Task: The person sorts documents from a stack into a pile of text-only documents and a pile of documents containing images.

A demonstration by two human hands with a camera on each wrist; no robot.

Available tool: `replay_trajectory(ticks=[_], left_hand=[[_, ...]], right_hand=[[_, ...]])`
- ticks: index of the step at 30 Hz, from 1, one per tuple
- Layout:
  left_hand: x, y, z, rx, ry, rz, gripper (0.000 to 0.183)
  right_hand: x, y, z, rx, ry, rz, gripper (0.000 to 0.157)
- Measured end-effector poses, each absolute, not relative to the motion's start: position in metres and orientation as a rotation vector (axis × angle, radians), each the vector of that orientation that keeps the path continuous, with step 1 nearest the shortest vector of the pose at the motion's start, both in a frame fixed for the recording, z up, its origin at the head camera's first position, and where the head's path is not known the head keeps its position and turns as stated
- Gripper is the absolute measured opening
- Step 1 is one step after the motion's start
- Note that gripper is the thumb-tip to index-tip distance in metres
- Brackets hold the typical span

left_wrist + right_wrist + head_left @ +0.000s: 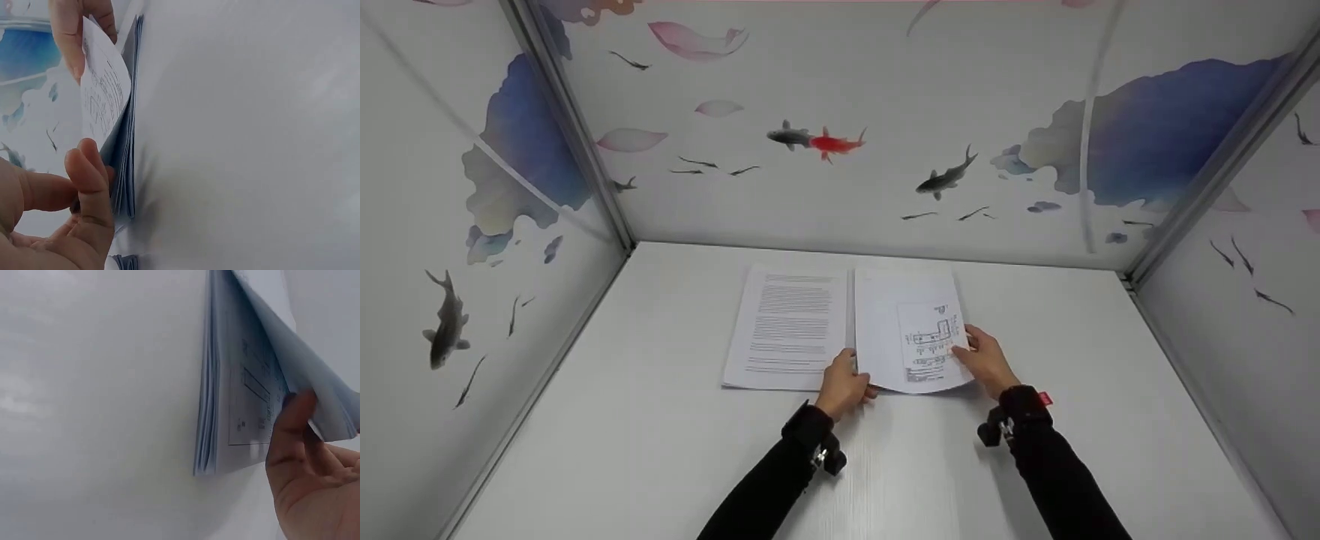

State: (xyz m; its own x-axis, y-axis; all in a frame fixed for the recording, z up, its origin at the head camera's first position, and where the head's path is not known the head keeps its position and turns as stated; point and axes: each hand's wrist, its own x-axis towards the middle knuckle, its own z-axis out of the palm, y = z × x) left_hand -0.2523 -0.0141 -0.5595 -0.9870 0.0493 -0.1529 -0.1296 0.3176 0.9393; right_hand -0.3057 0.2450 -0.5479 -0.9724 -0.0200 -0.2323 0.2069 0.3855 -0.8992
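Two stacks of printed paper lie side by side on the table. The left stack [795, 322] shows lines of text, and the right stack's top sheet [885, 322] carries a line drawing. My right hand [988, 364] pinches the right edge of that sheet, which lifts and bends away from the pages [209, 410] under it. Curled at the near left corner of the right stack, my left hand [844, 384] holds the paper between thumb and fingers. In the left wrist view the raised sheet [104, 90] bows between both hands.
The white table [622, 420] is enclosed by white walls painted with fish, petals and blue patches. Metal posts [574, 127] stand at the back corners. Black cameras are strapped to both wrists over dark sleeves [757, 480].
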Motion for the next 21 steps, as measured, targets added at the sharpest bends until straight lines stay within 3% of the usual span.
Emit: replay_trajectory(ticks=[12,21], left_hand=[[-0.251,-0.021,-0.559,0.003,2.812,1.287,0.041],[-0.248,-0.019,-0.556,0.082,2.873,1.115,0.013]], right_hand=[[-0.298,0.247,-0.560,0.288,2.672,-1.311,0.053],[-0.291,0.247,-0.560,0.231,2.765,-1.209,0.044]])
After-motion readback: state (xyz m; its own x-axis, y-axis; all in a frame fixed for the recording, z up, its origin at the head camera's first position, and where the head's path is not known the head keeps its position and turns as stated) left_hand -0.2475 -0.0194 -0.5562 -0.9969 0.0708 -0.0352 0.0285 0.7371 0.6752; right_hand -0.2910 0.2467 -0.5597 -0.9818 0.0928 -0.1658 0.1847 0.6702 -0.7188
